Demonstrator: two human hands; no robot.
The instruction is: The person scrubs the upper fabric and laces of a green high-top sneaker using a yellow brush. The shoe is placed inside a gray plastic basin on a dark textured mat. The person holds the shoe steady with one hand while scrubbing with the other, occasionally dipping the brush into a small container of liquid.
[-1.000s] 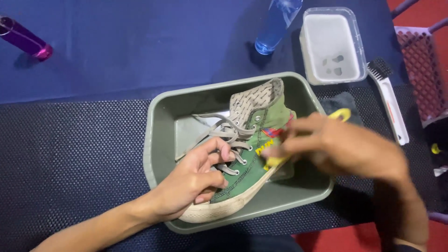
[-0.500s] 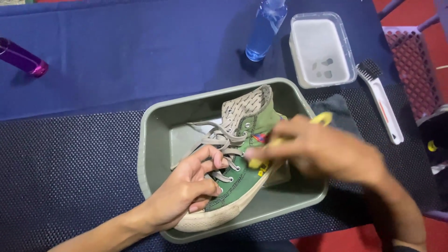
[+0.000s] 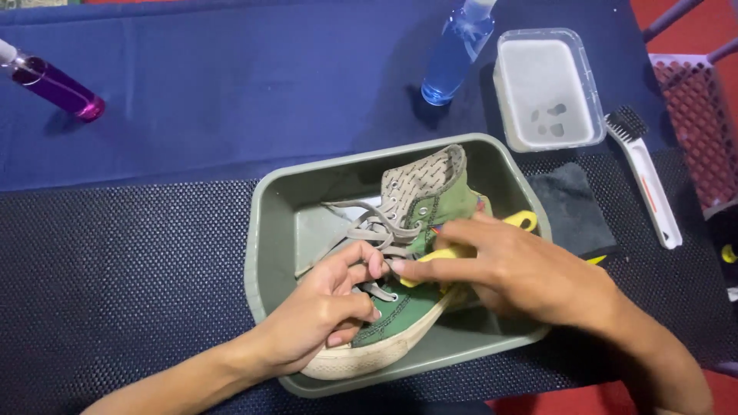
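Scrubbing green shoe [image 3: 415, 307] lying in grey tub [image 3: 265, 230] on surface; left fingers [image 3: 350, 280] curling around laces, steadying it; right fingers [image 3: 430, 269] gripping yellow brush [image 3: 523, 221] at tongue. Sole looking dirty, scrubbing seemingly unfinished.

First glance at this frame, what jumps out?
A green high-top shoe with grey laces lies in a grey-green tub at centre, on a dark mesh mat. The left hand steadies it near the laces while the right hand presses a yellow brush against its side. Further back on the blue cloth stand a blue spray bottle and, far left, a purple bottle.
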